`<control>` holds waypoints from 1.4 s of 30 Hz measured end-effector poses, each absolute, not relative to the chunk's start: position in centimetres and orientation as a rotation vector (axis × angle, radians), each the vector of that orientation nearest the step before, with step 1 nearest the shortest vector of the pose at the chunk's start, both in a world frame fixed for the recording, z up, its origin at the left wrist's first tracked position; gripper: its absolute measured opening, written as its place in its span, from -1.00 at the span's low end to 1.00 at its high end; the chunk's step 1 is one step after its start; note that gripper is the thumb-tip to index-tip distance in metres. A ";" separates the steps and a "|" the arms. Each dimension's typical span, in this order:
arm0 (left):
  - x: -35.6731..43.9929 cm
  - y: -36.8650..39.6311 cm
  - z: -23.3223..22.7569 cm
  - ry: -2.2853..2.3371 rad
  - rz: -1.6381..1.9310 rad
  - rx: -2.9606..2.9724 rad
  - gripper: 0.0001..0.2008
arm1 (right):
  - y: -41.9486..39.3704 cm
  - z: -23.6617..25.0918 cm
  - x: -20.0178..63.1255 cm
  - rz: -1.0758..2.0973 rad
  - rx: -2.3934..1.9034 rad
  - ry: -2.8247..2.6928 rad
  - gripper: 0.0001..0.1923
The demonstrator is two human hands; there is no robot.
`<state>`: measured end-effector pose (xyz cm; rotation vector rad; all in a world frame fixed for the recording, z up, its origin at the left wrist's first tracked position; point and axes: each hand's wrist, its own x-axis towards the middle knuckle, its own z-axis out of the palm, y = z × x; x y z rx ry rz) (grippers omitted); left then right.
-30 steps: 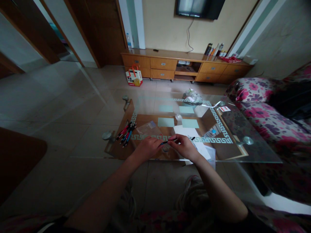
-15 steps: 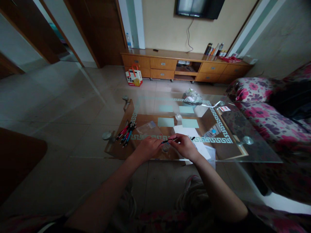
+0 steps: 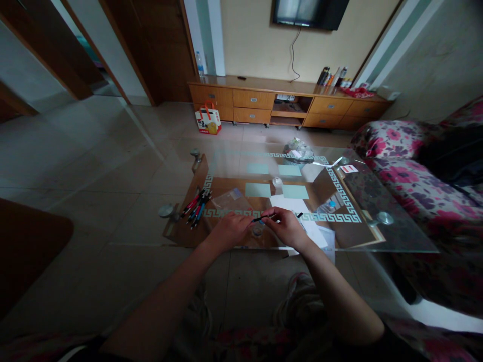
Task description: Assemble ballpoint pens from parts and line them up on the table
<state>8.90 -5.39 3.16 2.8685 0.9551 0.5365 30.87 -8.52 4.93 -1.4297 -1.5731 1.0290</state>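
Both hands (image 3: 232, 228) pinched closed on a slim black pen (image 3: 258, 219)
Bunched pens (image 3: 196, 207) lie near the tabletop's (image 3: 349, 235) left edge.

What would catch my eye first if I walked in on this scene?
Probably the left hand and right hand, close together above the near side of the glass coffee table, with a slim dark rod between their fingers. Next, perhaps, the pile of red, blue and black pens on the table's left side, then the pink-flowered sofa along the right.
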 end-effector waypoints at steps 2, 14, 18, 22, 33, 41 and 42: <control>8.9 -5.4 3.2 0.966 0.527 2.863 -0.75 | -8.5 4.9 30.9 1.033 -1.433 -1.571 -0.74; 9.1 -5.5 3.4 1.004 0.444 2.854 -0.74 | -8.5 4.6 30.7 1.053 -1.382 -1.538 -0.77; 9.1 -5.7 3.7 1.050 0.432 2.840 -0.74 | -8.4 4.5 30.7 1.049 -1.360 -1.524 -0.77; 9.1 -5.8 3.8 1.104 0.493 2.819 -0.67 | -8.4 4.6 30.8 1.056 -1.356 -1.513 -0.77; 9.0 -5.5 3.6 1.047 0.539 2.864 -0.71 | -8.4 4.7 30.8 1.072 -1.345 -1.474 -0.75; 9.0 -5.5 3.7 1.039 0.510 2.852 -0.69 | -8.4 4.6 30.8 1.087 -1.331 -1.467 -0.75; 9.0 -5.5 3.6 1.042 0.496 2.847 -0.69 | -8.4 4.6 30.8 1.088 -1.324 -1.469 -0.75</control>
